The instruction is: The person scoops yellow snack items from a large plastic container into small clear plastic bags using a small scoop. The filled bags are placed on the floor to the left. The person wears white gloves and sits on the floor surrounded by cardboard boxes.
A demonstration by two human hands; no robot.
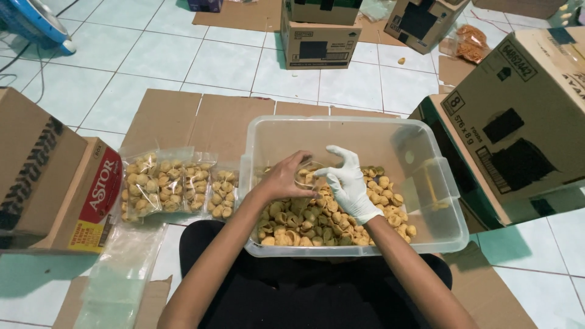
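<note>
1. Two hands meet over a clear plastic tub [390, 137] that sits in the person's lap, half full of pale, shell-shaped snacks [317, 222].
2. Bare, the left hand [285, 178] is closed around the mouth of a small clear bag [308, 173], grasping it just above the heap.
3. Gloved in white, the right hand [348, 183] pinches the same bag from the right side, index finger raised, the others curled at the bag's rim.
4. That bag hangs between both hands, near the middle of the tub; how full it is I cannot tell.
5. Left of the tub, filled snack packets [170, 186] lie in a row on flattened cardboard [177, 116].
6. Nearer, at the left knee, lies a stack of empty clear bags [119, 274].
7. Far left stands a brown carton [36, 164]; to the right of the tub a larger cardboard box [518, 122] tilts on the tiled floor [231, 61].
</note>
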